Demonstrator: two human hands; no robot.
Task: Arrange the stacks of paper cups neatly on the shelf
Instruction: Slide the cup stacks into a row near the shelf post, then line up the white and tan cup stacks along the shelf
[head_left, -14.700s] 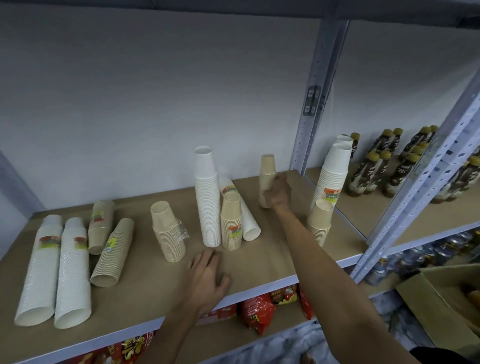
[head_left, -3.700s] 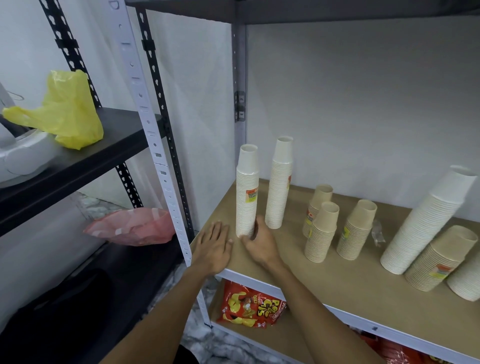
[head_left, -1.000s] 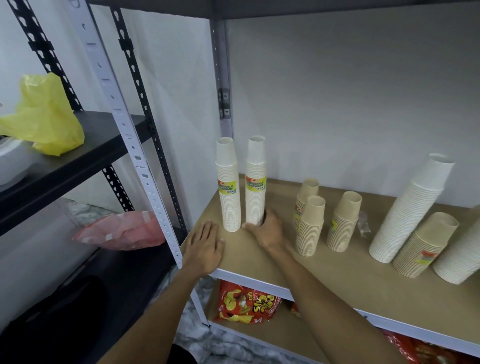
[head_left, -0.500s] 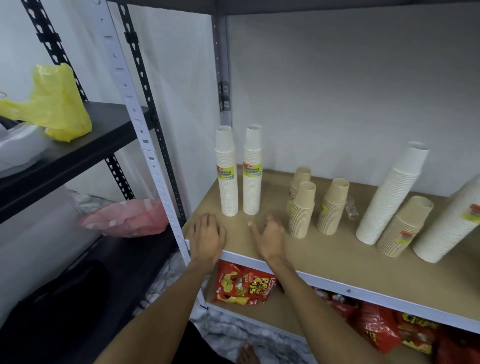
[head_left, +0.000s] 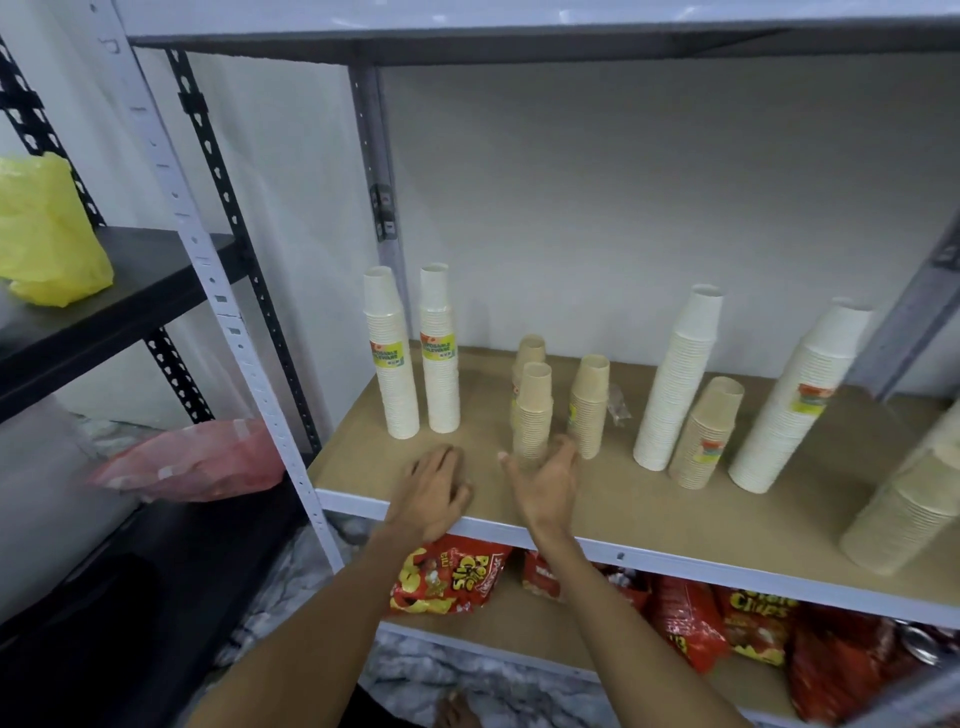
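on the brown middle shelf (head_left: 613, 501) of a grey metal rack, the paper cup stacks stand in loose groups. at the left end, two tall white stacks (head_left: 390, 364) (head_left: 440, 358) stand upright side by side, each with a yellow and green label facing out. to their right is a cluster of three short tan stacks: one at the back (head_left: 531, 352), one in front of it (head_left: 533, 415), and a third (head_left: 590, 408) just beside them, with a scrap of clear wrapper (head_left: 618, 405) behind it. further right a tall white stack (head_left: 678, 384) leans a little, a shorter tan stack (head_left: 706, 436) stands against it, then comes another leaning white stack (head_left: 800, 400) with a label, and at the frame's right edge a blurred tan stack (head_left: 914, 512). the left hand (head_left: 436, 491) rests palm down on the shelf near its front edge, gripping nothing. the right hand (head_left: 545, 486) is held on edge with fingers loosely spread, empty, just before the front tan stack; i cannot tell whether the fingertips touch it. red chip bags (head_left: 447, 577) lie on the shelf below. on the black rack (head_left: 124, 299) to the left sits a yellow plastic bag (head_left: 47, 234), with a pink bag (head_left: 192, 462) lower down.
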